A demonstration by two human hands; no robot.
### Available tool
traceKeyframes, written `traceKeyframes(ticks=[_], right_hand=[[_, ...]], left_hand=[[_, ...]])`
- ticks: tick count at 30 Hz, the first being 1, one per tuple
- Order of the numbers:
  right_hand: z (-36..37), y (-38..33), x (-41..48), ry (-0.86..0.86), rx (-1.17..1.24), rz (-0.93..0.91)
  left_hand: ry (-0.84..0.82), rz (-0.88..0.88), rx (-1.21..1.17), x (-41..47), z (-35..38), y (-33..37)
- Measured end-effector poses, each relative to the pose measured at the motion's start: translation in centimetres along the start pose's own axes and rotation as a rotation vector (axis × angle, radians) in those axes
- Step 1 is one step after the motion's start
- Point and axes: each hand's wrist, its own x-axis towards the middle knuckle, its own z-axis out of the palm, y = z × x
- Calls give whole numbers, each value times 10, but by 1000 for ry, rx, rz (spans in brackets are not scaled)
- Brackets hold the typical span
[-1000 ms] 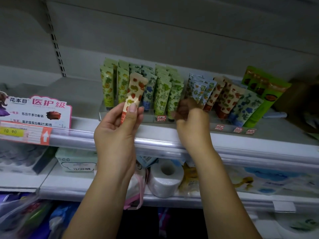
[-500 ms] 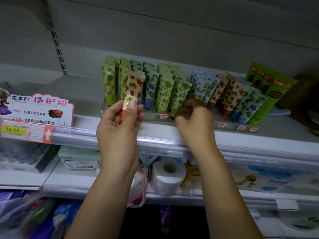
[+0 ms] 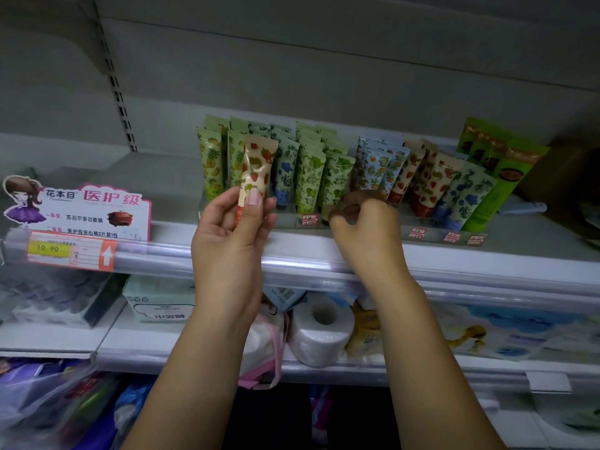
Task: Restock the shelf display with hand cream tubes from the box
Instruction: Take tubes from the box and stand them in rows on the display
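Tray [image 3: 435,237] sits mid-shelf [image 3: 156,177], w/ tubes [image 3: 311,177] standing in rows front to back; rows at its R end lean R. Tall tubes [image 3: 500,170] stand just R of tray. L hand [image 3: 227,241] holds one tube [image 3: 256,170] upright in front of tray's L rows. R hand [image 3: 363,228] at tray's front, R of L hand, apart from it. Sign [image 3: 81,206] at shelf front, far L; price tag [image 3: 71,251] on rail below it. Lower shelf [image 3: 194,355]: pack [image 3: 159,300] at L, roll [image 3: 321,329] R of it, between the forearms
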Motion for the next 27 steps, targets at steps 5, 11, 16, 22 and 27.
traceKeyframes(ticks=[5,11,16,22,27], right_hand=[[-16,-3,-19,88,73,-39],[-55,-14,-48,42,468,-49],[-78,-2,-49,29,557,-16],[-110,29,-55,83,562,57],[-141,45,-49,90,468,53]], left_hand=[[-51,4,28,-6,2,4],[-222,-16,285,-14,10,2],[-408,-28,478,-23,25,-5],[-581,-2,590,-36,54,-31],[-675,118,739,-30,74,-49]])
